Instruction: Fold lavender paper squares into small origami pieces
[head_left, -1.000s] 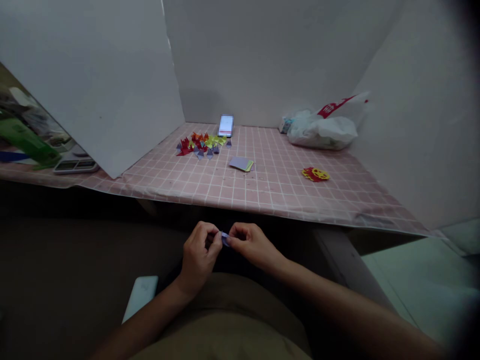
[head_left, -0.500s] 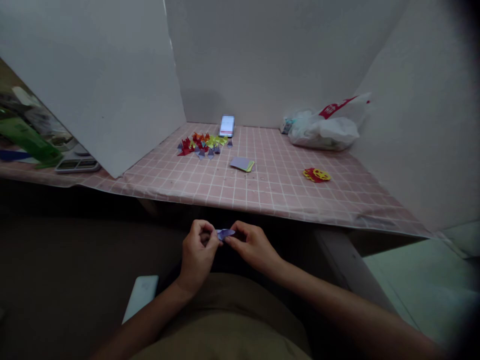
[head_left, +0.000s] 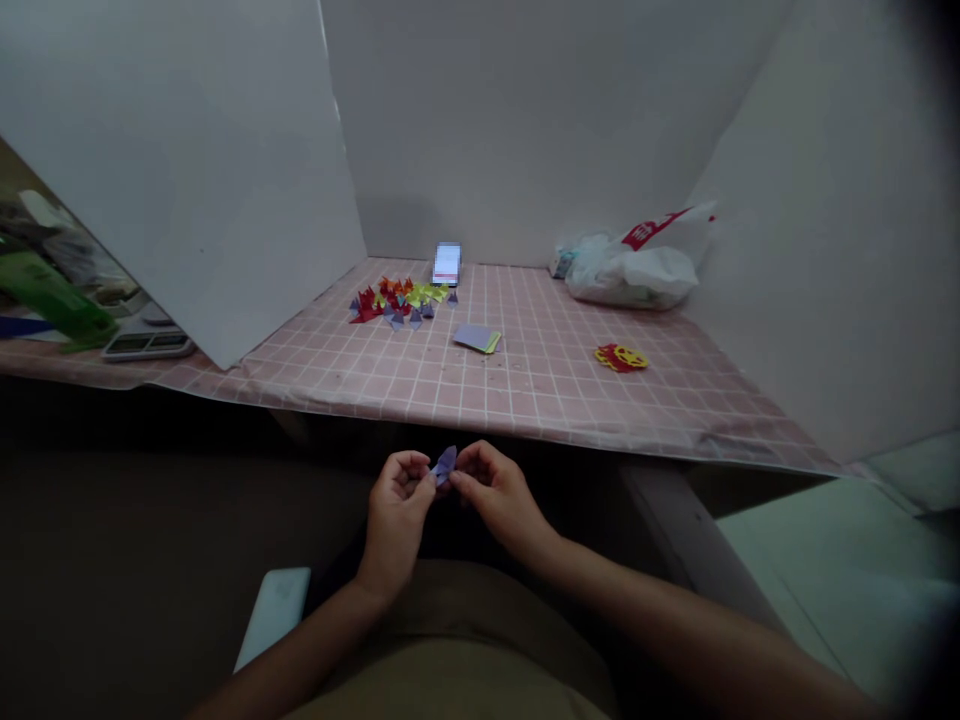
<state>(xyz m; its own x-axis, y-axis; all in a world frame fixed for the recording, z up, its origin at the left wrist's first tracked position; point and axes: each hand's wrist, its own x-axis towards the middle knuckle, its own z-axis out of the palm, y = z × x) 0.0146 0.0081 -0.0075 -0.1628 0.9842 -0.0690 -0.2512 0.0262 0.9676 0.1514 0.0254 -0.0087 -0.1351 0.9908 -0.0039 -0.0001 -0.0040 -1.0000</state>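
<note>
Between my hands, over my lap and in front of the table edge, is a small folded piece of purple paper (head_left: 445, 464). My left hand (head_left: 401, 510) pinches its left side between thumb and fingers. My right hand (head_left: 501, 492) grips its lower right side, with the thumb against it. One purple flap stands up between the fingertips; the lower part is hidden by the fingers. On the table ahead lies a small stack of square paper sheets (head_left: 474, 337), purple on top. Several folded paper pieces (head_left: 397, 303) in red, orange, yellow and purple are heaped behind it, to the left.
A lit phone (head_left: 447, 263) leans at the back of the pink checked table (head_left: 540, 390). A white plastic bag (head_left: 634, 275) and red and yellow cut-out shapes (head_left: 621, 358) are on the right. White panels enclose the table. A white device (head_left: 274, 612) lies by my left forearm.
The purple paper has turned from lying nearly flat to having a flap raised upright. Both hands still hold it. The view has shifted slightly.
</note>
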